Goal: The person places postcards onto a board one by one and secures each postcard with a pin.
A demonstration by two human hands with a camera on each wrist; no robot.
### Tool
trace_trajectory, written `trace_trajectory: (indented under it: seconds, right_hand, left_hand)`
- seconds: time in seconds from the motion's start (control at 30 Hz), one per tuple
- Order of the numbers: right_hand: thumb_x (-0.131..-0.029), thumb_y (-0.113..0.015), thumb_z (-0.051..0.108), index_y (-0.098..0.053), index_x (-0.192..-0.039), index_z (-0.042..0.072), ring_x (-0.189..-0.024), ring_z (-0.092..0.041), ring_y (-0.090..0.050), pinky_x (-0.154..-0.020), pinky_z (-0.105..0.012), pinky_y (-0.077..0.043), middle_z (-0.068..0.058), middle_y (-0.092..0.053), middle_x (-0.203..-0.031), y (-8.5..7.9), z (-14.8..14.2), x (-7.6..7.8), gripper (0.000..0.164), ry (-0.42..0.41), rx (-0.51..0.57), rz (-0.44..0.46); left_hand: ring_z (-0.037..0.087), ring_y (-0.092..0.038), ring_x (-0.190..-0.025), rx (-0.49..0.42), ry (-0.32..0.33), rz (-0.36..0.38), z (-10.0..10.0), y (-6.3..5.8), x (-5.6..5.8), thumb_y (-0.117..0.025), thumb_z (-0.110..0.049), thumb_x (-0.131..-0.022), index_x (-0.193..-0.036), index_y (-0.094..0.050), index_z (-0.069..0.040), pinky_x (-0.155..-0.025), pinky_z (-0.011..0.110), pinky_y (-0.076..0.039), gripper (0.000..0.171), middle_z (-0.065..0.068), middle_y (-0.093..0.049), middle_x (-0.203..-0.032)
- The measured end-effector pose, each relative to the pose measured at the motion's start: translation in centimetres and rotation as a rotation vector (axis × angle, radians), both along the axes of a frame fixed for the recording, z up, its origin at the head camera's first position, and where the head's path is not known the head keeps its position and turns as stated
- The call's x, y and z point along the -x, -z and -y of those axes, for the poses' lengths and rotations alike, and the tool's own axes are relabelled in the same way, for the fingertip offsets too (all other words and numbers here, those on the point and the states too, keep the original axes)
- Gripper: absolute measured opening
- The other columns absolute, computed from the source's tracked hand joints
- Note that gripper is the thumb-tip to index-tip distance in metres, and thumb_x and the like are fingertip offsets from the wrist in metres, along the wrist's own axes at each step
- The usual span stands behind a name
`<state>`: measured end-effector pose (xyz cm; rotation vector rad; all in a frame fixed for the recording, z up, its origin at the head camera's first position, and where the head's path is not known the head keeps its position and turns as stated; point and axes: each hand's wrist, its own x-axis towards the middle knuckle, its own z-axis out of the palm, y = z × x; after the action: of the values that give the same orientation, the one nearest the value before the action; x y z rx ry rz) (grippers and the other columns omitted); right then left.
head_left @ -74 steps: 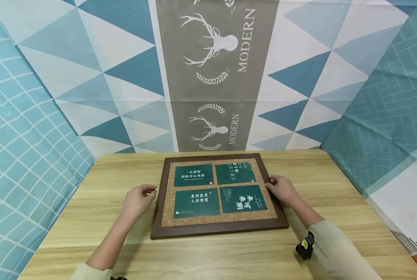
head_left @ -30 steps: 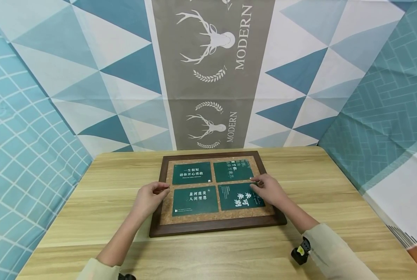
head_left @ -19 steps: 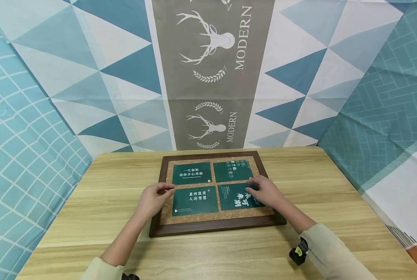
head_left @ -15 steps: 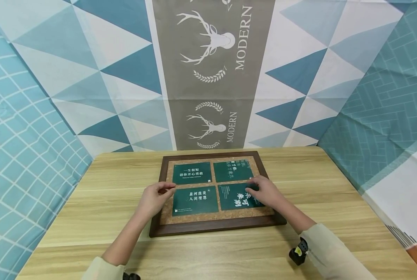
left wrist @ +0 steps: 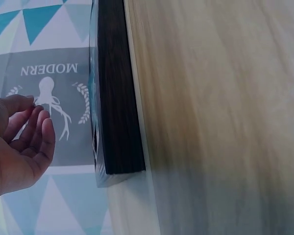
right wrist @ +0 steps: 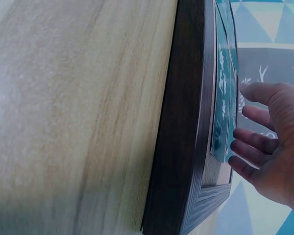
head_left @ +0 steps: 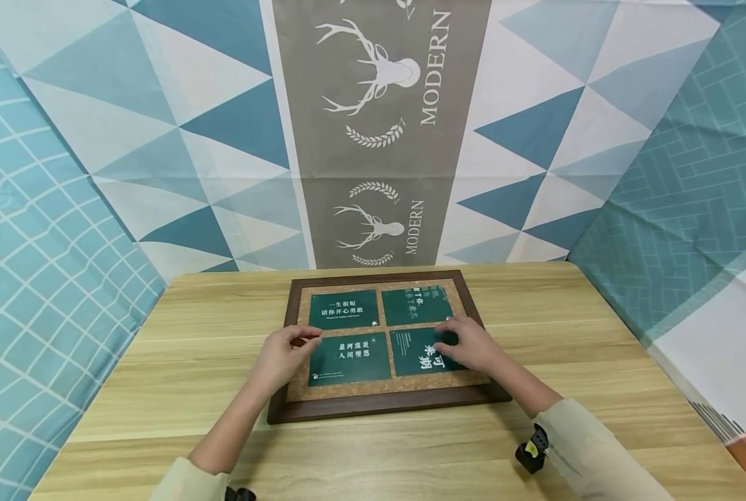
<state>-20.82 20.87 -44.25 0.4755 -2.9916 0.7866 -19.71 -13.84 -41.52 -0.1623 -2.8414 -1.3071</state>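
Note:
A dark-framed cork board (head_left: 385, 403) lies on the wooden table, bearing several green cards with white lettering. My left hand (head_left: 280, 356) is over the board's left side, its fingertips near the lower-left card (head_left: 349, 369). In the left wrist view the thumb and fingertips of the left hand (left wrist: 22, 144) come together; whether something tiny is between them is unclear. My right hand (head_left: 471, 344) covers part of the lower-right card (head_left: 410, 351), fingers loosely bent. The right wrist view shows the right hand (right wrist: 279, 137) with its fingers apart and nothing in it.
Small shiny pins show on some cards, among them a pin (head_left: 375, 323) on the upper-left card (head_left: 343, 309). The upper-right card (head_left: 415, 306) lies beside that one. Patterned cloth (head_left: 385, 139) hangs behind the table (head_left: 379, 459).
Both hands have moved inward from the frame's left and right edges to above the cards. Over the last half second they drift slightly closer together. The board stays in place on the table.

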Motion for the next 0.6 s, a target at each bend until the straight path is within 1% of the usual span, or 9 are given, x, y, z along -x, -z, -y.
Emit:
trace_trajectory:
  seconds: [0.17, 0.37, 0.5, 0.6]
  right_hand:
    - [-0.083, -0.071, 0.030, -0.067, -0.110, 0.011, -0.115, -0.033, -0.053, -0.095, -0.049, -0.045, -0.015, -0.057, -0.121, 0.1, 0.1, -0.2, 0.034, -0.007, -0.030, 0.010]
    - [-0.082, -0.071, 0.033, -0.066, -0.112, 0.011, -0.125, -0.036, -0.046, -0.100, -0.051, -0.042, -0.017, -0.054, -0.127, 0.5, 0.1, -0.2, 0.037, -0.029, -0.067, 0.029]
    - [-0.082, -0.071, 0.032, -0.067, -0.112, 0.010, -0.125, -0.037, -0.045, -0.100, -0.051, -0.041, -0.017, -0.054, -0.126, 0.5, 0.1, -0.1, 0.037, -0.046, -0.088, 0.022]
    - [-0.082, -0.071, 0.032, -0.066, -0.112, 0.010, -0.126, -0.037, -0.045, -0.101, -0.051, -0.041, -0.018, -0.054, -0.127, 0.5, 0.2, -0.1, 0.038, -0.048, -0.108, 0.017]
  left_hand:
    - [0.015, -0.057, -0.081, -0.009, 0.019, 0.013, -0.7, -0.2, 0.0, -0.063, -0.019, -0.090, -0.106, -0.070, -0.007, -0.065, 0.022, -0.049, 0.021, 0.004, -0.068, -0.095]
    - [0.015, -0.056, -0.077, 0.008, 0.054, -0.004, -1.8, -0.2, 0.1, -0.065, -0.020, -0.088, -0.102, -0.072, -0.009, -0.064, 0.024, -0.048, 0.019, 0.002, -0.068, -0.090]
    - [0.015, -0.054, -0.075, 0.009, 0.074, -0.005, -2.3, -0.1, 0.2, -0.066, -0.019, -0.087, -0.101, -0.072, -0.010, -0.062, 0.024, -0.046, 0.017, 0.001, -0.068, -0.091]
    - [0.014, -0.053, -0.072, -0.006, 0.094, -0.003, -2.6, -0.2, 0.3, -0.067, -0.018, -0.086, -0.100, -0.073, -0.010, -0.060, 0.024, -0.045, 0.017, 0.001, -0.068, -0.091]
